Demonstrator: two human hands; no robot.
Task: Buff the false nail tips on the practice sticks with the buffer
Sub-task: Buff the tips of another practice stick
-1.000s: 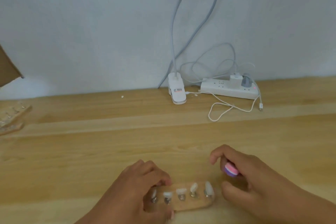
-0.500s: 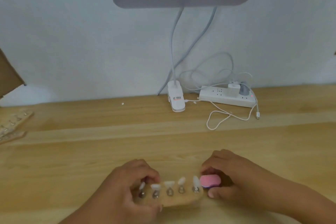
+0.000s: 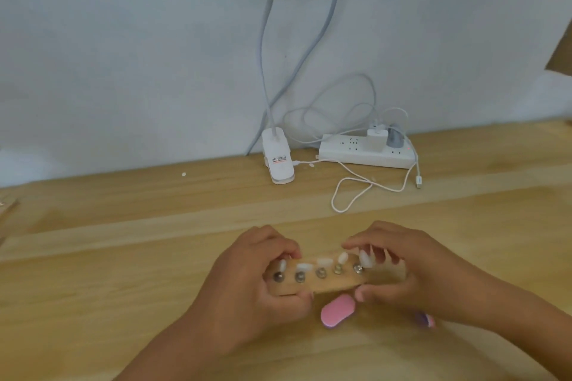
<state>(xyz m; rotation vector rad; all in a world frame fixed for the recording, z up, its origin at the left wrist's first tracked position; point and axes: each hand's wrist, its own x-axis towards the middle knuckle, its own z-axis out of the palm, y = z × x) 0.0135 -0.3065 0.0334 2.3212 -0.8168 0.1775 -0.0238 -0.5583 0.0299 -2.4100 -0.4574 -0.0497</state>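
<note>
While the left hand (image 3: pixel 247 284) and right hand (image 3: pixel 414 275) each pinch an end of the stick block (image 3: pixel 335 283), the buffer (image 3: pixel 337 314) lies beneath the right thumb (off the nail tips (image 3: pixel 324 262)); buffing looks unfinished.

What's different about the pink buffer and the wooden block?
The pink buffer has a rounded end; the wooden block is tan and carries five white nail tips. Left hand and right hand grip the block; the buffer pokes out below it. Both are near the hands.
</note>
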